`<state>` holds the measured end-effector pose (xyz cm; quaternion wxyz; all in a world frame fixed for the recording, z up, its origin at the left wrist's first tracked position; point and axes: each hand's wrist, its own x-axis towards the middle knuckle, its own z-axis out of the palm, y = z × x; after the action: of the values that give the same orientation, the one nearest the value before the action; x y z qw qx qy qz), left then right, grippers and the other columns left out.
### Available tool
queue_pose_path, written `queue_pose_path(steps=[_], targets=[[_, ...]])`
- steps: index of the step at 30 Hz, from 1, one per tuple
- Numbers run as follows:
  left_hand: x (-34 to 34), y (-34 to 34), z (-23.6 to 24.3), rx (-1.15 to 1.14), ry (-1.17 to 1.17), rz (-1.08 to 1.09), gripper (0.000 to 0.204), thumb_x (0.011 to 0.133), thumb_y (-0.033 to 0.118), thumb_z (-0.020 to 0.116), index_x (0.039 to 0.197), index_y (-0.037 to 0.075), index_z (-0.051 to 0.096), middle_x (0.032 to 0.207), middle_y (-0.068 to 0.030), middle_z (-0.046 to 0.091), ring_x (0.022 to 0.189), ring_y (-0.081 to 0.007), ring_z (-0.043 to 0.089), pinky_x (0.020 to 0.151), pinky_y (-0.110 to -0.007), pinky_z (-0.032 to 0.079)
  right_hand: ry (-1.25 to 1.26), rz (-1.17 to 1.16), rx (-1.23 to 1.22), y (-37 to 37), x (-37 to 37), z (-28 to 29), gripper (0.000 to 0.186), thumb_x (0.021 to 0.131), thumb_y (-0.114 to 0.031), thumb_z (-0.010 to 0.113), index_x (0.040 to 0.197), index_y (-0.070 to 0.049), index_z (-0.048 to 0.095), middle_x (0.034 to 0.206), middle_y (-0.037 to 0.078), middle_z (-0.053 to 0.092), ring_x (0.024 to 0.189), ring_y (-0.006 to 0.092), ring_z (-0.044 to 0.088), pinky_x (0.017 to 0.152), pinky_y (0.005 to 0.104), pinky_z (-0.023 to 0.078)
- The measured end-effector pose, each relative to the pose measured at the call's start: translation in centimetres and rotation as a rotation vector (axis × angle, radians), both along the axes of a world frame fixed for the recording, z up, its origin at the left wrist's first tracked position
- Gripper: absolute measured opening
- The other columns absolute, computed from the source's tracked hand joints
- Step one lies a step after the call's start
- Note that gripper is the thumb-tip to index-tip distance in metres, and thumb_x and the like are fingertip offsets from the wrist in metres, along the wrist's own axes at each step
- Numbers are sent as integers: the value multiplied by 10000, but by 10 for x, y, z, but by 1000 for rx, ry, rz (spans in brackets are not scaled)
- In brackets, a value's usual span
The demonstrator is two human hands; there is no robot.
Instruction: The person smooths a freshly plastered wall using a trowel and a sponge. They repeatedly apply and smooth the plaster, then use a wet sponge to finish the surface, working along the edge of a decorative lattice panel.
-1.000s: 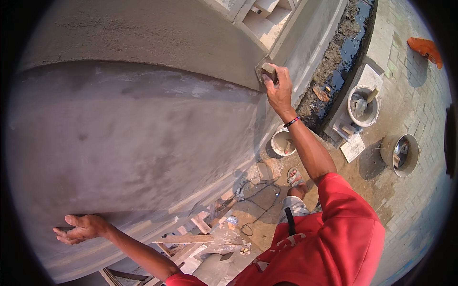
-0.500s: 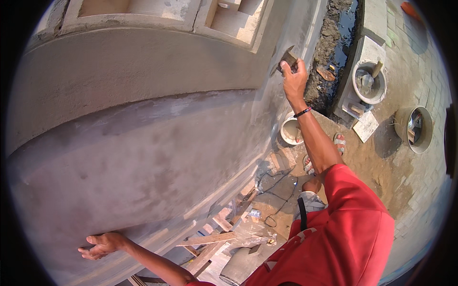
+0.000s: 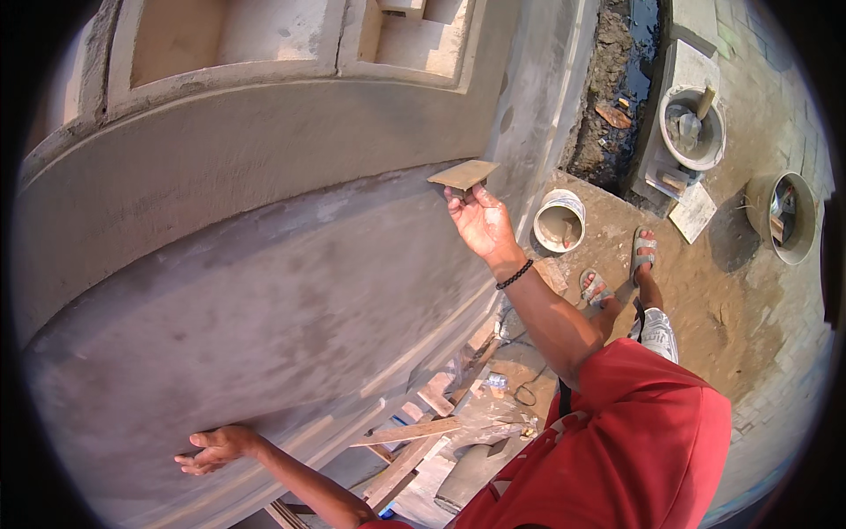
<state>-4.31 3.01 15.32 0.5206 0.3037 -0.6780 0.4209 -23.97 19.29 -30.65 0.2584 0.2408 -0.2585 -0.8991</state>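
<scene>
Near the lower left edge of a smooth grey plastered wall (image 3: pixel 264 309), the bare left hand (image 3: pixel 216 448) is held with fingers loosely parted and nothing seen in it; whether the wall is touched cannot be told. Farther right, by the seam between the darker lower face and the paler upper band, a flat rectangular tan-faced hand float (image 3: pixel 464 174) is gripped from beneath by the right hand (image 3: pixel 483 225), its broad face turned up. For even work, the plate is probably best laid almost flat, its leading edge slightly raised, and drawn along the seam under light, steady pressure; a dug-in corner could score the plaster.

The lower face is mottled with dark patches, and pale-framed recesses (image 3: pixel 236 40) are set above the upper band. Below the wall's lower edge, rough wooden offcuts (image 3: pixel 410 432) are scattered. Farther right, a small white bucket (image 3: pixel 575 199) is placed beside the wall, with sandalled feet (image 3: pixel 599 286) nearby. A muddy ditch (image 3: pixel 599 97) is bordered by concrete, where a larger pale bucket (image 3: pixel 720 141) is stood; beyond it, a round grey tub (image 3: pixel 758 198) is set on the ground.
</scene>
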Motion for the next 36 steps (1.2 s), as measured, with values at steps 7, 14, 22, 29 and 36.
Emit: queue_pose_path(steps=[7,14,22,29,36], targets=[[4,-4,1,-20,-10,13,793,1007,604,341,1507,-6,266,1560,-269,176,1482,-373,111,1155,-548,206,-137,-30,-78,-5,-13,50,257,1023,-177,544,1242,-44,536,1173,112,584,1026,286,585,797,344,515],[11,-10,4,-55,-28,36,762,1010,564,378,1509,-3,276,1547,-305,188,1449,-453,166,1141,-581,229,-122,-27,-111,-8,-9,121,282,1016,-166,547,1280,-67,533,1229,91,579,1054,282,574,797,335,498],[3,-2,1,-37,-22,3,755,1010,562,367,1515,10,272,1551,-277,192,1476,-382,128,1146,-556,218,441,25,422,39,10,145,494,979,-182,620,1398,-66,386,1161,49,584,967,134,585,719,315,506],[3,-1,2,0,17,-13,734,1012,537,389,1510,9,284,1548,-267,192,1476,-369,119,1147,-547,214,692,-181,1644,59,-32,-18,376,874,-86,703,1234,-44,603,1081,95,614,1000,191,586,793,330,505],[6,0,2,-13,-35,-67,730,1016,513,406,1489,-30,287,1526,-267,205,1470,-359,121,1144,-530,216,1260,-704,1883,44,-59,20,573,656,68,653,1205,-95,644,1038,112,588,935,304,558,831,416,476]])
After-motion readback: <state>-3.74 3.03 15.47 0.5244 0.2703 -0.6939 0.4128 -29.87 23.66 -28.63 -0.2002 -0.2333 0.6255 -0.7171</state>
